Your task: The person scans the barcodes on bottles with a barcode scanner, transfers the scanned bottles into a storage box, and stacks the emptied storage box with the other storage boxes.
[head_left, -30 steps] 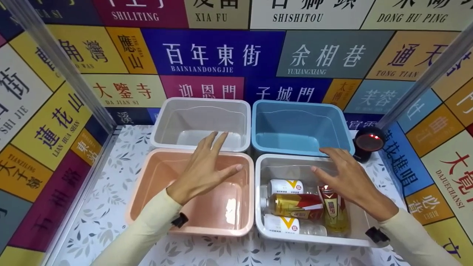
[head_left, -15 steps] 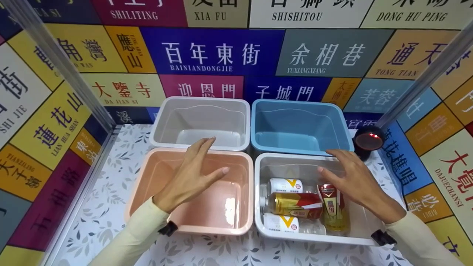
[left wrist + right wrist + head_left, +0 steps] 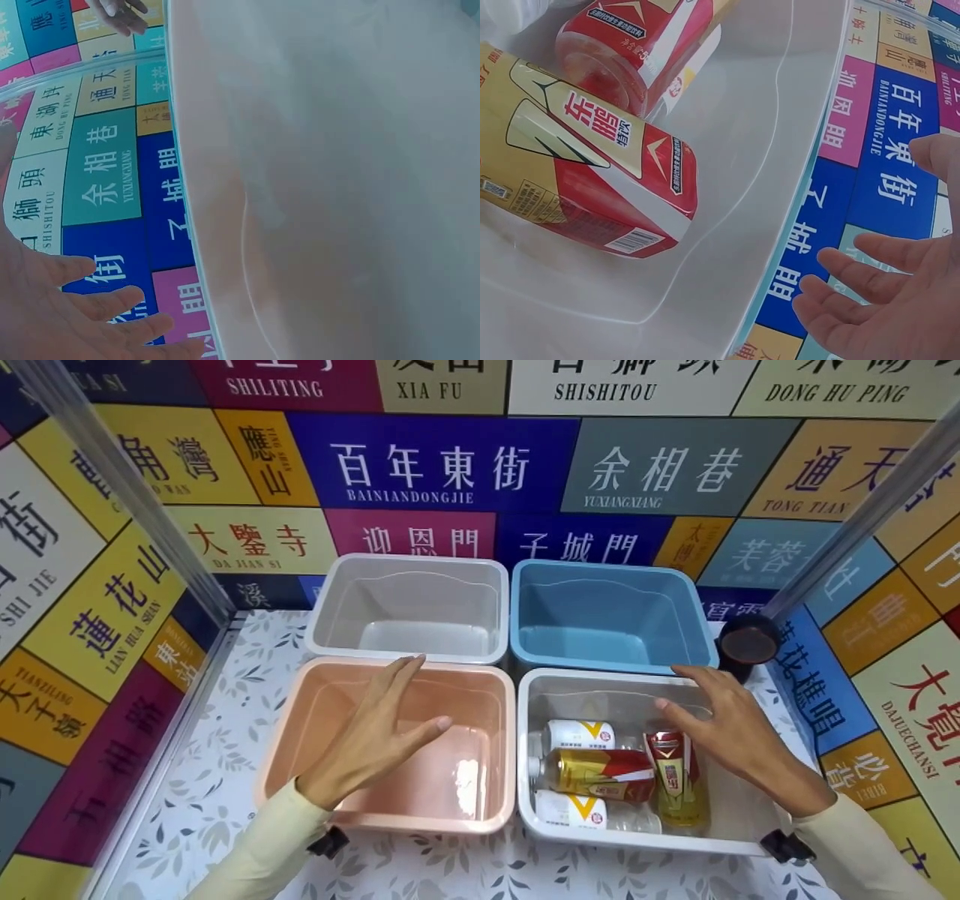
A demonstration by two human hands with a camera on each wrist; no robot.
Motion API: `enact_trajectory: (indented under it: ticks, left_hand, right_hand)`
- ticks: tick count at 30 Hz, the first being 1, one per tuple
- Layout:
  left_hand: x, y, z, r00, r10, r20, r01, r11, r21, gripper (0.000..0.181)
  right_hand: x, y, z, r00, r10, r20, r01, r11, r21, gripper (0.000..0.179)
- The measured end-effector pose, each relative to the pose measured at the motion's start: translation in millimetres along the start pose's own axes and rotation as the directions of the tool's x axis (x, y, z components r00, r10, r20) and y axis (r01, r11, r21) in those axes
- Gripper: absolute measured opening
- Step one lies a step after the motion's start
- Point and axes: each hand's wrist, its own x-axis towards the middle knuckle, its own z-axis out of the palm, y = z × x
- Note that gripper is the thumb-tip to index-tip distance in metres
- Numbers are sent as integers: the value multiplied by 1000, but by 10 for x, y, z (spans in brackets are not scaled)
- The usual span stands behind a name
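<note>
The right hand (image 3: 739,727) hovers with fingers spread and holding nothing, the bottles (image 3: 600,775) lying on their sides just below its palm in the white bin (image 3: 540,825). The left hand (image 3: 375,735), likewise spread and holding nothing, hangs over the pink bin (image 3: 285,757). Those bottles look full, stiff and slick, so I would grip one around its labelled middle.
</note>
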Motion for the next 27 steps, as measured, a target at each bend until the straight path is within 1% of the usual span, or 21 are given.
enact_trajectory:
  ticks: [9, 14, 17, 24, 27]
  left_hand:
    - [-139, -81, -54, 1000, 0, -20, 0, 1000, -8, 101]
    - [-209, -111, -107, 998, -6, -56, 6, 1000, -3, 100]
    - [-251, -131, -127, 997, -6, -82, 5, 1000, -1, 100]
    - [-392, -191, -161, 992, -20, -123, 17, 1000, -18, 97]
    - [-452, -231, -168, 990, -11, -142, 9, 1000, -18, 94]
  right_hand:
    - [-42, 24, -35, 998, 46, 40, -46, 999, 4, 72]
    - [-60, 38, -56, 993, 87, 86, -87, 996, -3, 76]
    - [-71, 59, -59, 990, 93, 103, -94, 996, 1, 78]
    - [-109, 121, -38, 991, 92, 99, -96, 995, 31, 74]
    - [-128, 149, -17, 990, 102, 95, -105, 994, 31, 73]
